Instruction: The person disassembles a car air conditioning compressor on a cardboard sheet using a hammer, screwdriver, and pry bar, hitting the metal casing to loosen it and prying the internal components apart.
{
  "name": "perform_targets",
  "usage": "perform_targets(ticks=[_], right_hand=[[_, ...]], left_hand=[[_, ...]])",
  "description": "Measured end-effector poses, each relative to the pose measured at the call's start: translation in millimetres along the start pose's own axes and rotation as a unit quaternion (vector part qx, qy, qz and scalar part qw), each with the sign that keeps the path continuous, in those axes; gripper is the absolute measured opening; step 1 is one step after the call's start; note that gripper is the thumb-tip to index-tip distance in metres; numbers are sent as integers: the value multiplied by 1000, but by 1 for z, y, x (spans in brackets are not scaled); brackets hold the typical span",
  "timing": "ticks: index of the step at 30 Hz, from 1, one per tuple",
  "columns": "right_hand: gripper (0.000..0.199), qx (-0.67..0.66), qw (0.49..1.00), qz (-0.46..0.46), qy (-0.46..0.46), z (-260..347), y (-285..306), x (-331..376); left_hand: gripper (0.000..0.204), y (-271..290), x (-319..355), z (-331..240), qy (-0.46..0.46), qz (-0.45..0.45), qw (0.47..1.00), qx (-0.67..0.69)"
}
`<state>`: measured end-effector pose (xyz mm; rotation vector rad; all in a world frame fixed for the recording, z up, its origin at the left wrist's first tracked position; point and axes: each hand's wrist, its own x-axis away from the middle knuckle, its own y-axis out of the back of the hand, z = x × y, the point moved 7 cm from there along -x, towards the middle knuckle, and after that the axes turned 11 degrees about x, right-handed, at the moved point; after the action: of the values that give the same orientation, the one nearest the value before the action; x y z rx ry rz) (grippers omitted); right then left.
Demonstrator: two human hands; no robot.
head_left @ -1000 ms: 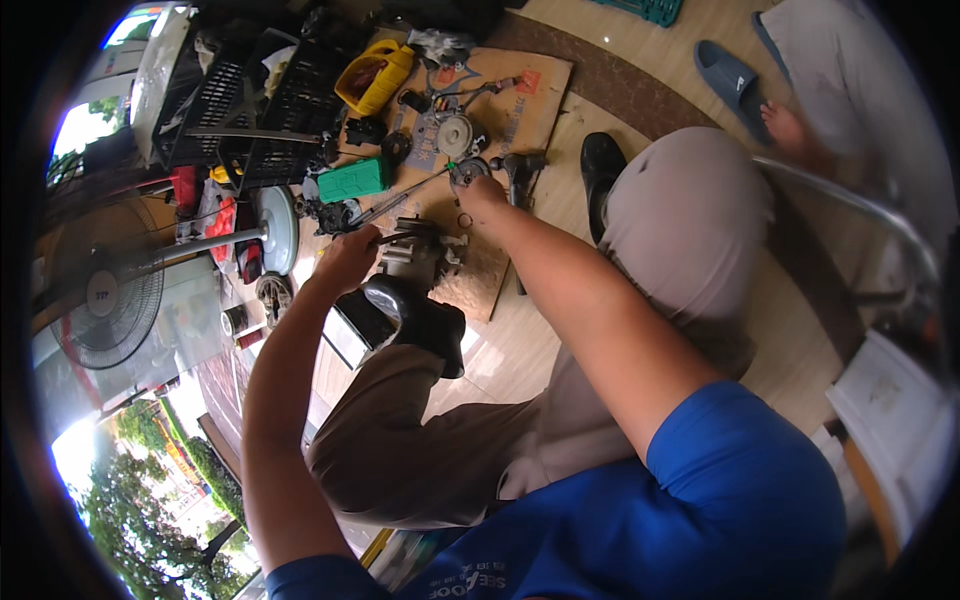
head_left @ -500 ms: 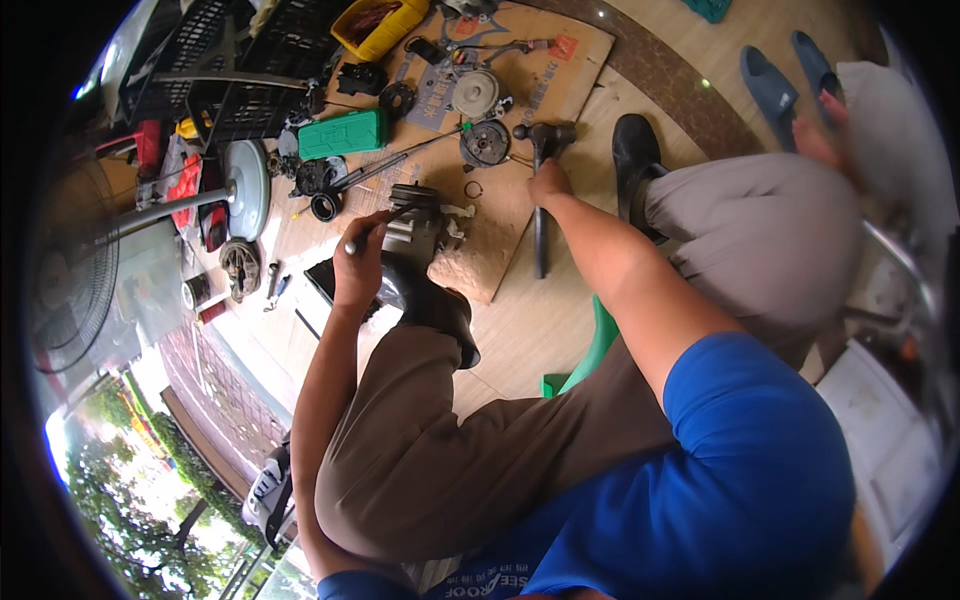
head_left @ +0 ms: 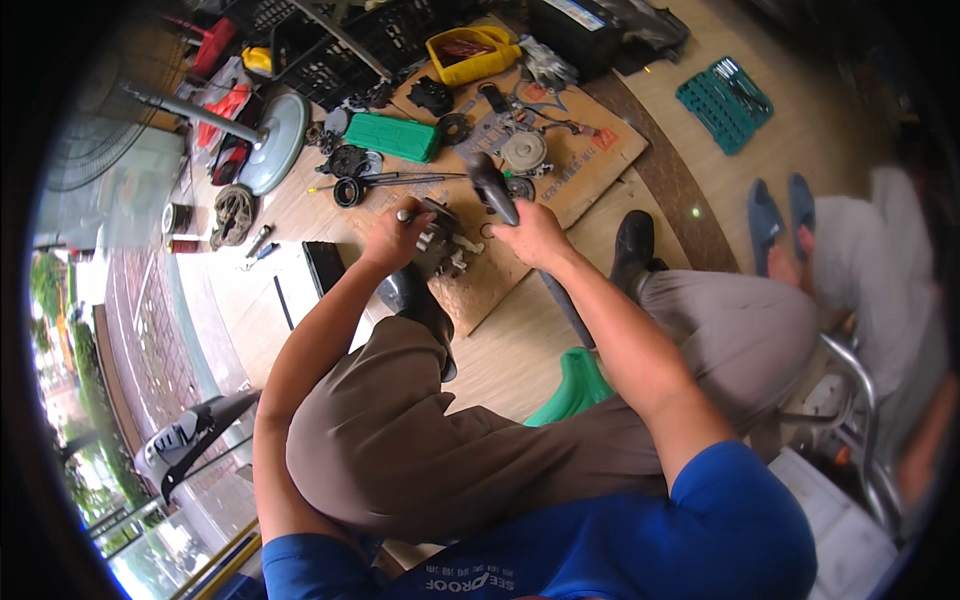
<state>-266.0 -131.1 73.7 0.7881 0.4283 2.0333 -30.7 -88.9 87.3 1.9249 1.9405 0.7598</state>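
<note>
Up comes the right hand point(head_left: 527, 235) since half a second ago, off the cardboard and now raised with its fingers wrapped tight around the handle of a dark hammer point(head_left: 490, 185), head pointing away from the person. Closest in, the blue shirt and tan trousers fill the lower frame, with a green plastic stool point(head_left: 575, 385) peeking out between the knees. Just beyond the knees, the left hand point(head_left: 395, 238) is closed over the top of a small motor assembly point(head_left: 440, 245), which sits on the near edge of a cardboard sheet point(head_left: 580, 165) laid on the floor, beside the person's black shoe point(head_left: 632, 245). Further out on that cardboard lie a round metal housing point(head_left: 523, 152) and loose parts, with a green box point(head_left: 392, 137) and a long screwdriver point(head_left: 400, 181) just to the left. Farther still, a yellow jug point(head_left: 472, 52) and black crates point(head_left: 340, 50); at left, a fan base point(head_left: 270, 140). Off to the right, a teal socket tray point(head_left: 723, 100) and another person's blue slippers point(head_left: 775, 205).
</note>
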Motion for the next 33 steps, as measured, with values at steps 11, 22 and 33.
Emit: perform_targets(ticks=[11,22,33], right_hand=[[28,69,970,72,220,130,8,60],[25,44,971,144,185,115,22,42],[13,-168,982,69,56,75,47,17]], left_hand=[[36,-22,-14,87,-124,91,985,-74],[20,-2,-1,8,-146,-54,987,-26],[24,17,8,-35,5,14,998,59]])
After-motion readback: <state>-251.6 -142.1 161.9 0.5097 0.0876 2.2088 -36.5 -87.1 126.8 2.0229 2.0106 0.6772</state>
